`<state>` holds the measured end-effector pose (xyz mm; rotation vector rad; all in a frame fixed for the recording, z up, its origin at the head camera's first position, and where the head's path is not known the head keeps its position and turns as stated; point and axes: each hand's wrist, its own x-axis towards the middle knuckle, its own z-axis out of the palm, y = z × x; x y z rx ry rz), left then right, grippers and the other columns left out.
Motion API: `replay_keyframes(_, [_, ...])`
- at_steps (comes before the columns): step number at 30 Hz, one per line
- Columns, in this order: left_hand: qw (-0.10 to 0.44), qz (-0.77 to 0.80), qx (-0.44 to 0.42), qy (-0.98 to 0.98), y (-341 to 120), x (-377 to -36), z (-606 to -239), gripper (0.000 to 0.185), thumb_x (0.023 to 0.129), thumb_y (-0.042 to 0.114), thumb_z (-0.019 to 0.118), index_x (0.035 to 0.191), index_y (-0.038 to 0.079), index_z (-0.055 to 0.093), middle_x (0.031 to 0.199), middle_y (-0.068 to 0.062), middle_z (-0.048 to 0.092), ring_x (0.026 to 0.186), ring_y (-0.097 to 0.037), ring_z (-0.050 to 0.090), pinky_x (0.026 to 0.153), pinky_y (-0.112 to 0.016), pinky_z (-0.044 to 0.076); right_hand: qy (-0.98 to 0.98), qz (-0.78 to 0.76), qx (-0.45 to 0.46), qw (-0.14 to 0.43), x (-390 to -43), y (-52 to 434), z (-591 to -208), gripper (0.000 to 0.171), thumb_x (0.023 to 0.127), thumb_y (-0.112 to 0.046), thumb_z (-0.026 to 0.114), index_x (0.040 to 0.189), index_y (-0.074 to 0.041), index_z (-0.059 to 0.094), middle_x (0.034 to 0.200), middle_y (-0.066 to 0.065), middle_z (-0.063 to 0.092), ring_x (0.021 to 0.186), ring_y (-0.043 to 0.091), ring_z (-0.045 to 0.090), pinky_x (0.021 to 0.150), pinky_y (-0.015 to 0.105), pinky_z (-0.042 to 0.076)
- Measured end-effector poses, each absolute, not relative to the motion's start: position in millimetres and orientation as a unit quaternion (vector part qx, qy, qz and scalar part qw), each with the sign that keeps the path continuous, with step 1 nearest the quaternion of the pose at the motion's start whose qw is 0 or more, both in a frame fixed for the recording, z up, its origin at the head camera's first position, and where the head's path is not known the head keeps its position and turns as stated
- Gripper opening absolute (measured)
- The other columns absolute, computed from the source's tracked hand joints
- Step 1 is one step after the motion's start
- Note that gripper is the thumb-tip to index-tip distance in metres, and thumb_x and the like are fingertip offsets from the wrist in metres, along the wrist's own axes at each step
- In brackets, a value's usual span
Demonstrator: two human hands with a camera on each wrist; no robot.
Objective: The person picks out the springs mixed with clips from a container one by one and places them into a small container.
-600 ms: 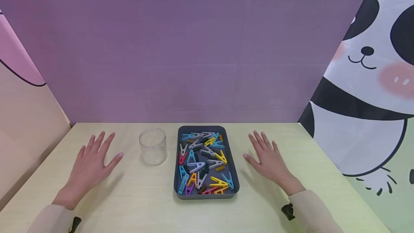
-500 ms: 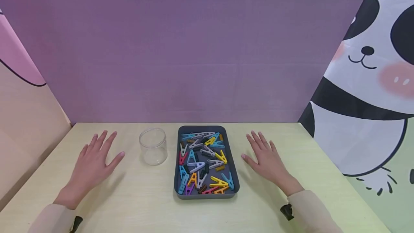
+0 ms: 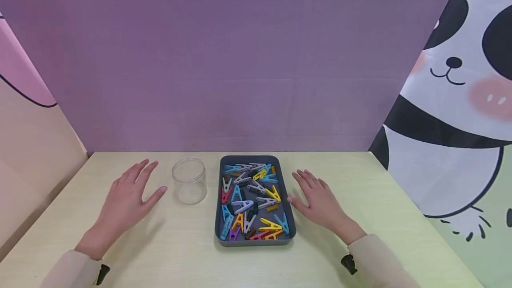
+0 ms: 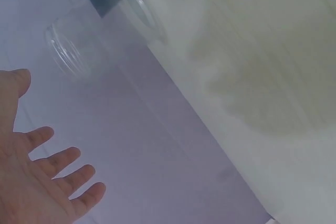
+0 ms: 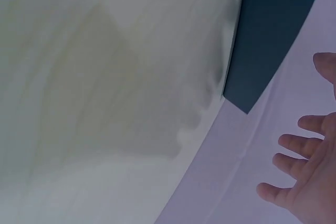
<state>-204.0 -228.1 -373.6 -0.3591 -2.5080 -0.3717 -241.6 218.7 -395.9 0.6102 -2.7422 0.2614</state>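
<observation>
A dark grey tray lies on the table, holding plastic clothespins in blue, yellow, grey, red, orange and purple, among them a yellow clothespin. Small black and brown spring-like coils, such as a brown coil, lie between them. Left of the tray stands a clear round jar with an open top, tilted by the camera's angle in the left wrist view. My left hand hovers left of the jar, fingers spread, holding nothing. On the tray's right side my right hand hovers with relaxed fingers, its thumb close to the rim, holding nothing.
The pale wooden table ends at a purple cloth backdrop. On the right hangs a panda-print sheet, and a pale wall borders the left side. Both hands cast shadows on the tabletop.
Both hands have moved inward: the left hand to the right, nearer the jar, and the right hand to the left, nearer the tray. The jar, tray and clothespins have stayed put.
</observation>
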Motion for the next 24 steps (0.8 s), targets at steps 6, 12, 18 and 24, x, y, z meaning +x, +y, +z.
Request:
replay_keyframes(6, [0.312,-0.141,-0.161,-0.926,-213.9,-202.6,-371.4,0.061,0.079,0.037,0.066,0.13,0.01,0.046,0.131,-0.015,0.046,0.118,-0.037,0.043,0.086,-0.056,0.036,-0.961,0.085,0.221,0.146,-238.9,213.1,-398.8,0.068,0.084,-0.047,0.057,0.138,-0.009,0.038,0.141,0.015,0.04,0.132,0.033,0.033,0.102,0.057,0.028])
replay_keyframes(12, [0.317,-0.137,-0.19,-0.919,-200.5,-200.9,-370.0,0.059,0.077,0.036,0.068,0.127,0.01,0.049,0.129,-0.012,0.049,0.115,-0.034,0.047,0.084,-0.053,0.039,-0.957,0.069,0.239,0.15,-238.7,209.8,-403.1,0.064,0.085,-0.047,0.056,0.135,-0.008,0.043,0.136,0.015,0.046,0.129,0.034,0.039,0.1,0.055,0.033])
replay_keyframes(18, [0.301,-0.127,-0.212,-0.921,-186.1,-199.5,-371.7,0.06,0.077,0.038,0.068,0.127,0.012,0.049,0.128,-0.01,0.05,0.116,-0.031,0.047,0.087,-0.051,0.04,-0.954,0.057,0.251,0.152,-238.9,207.3,-408.4,0.06,0.085,-0.046,0.056,0.131,-0.009,0.047,0.132,0.013,0.05,0.125,0.033,0.042,0.097,0.054,0.035])
replay_keyframes(24, [0.282,-0.114,-0.238,-0.922,-171.6,-197.4,-376.5,0.058,0.079,0.041,0.066,0.128,0.015,0.049,0.126,-0.006,0.052,0.114,-0.027,0.049,0.089,-0.047,0.04,-0.952,0.052,0.259,0.152,-238.5,205.6,-411.8,0.056,0.085,-0.045,0.057,0.128,-0.009,0.05,0.13,0.012,0.053,0.123,0.032,0.045,0.096,0.052,0.037])
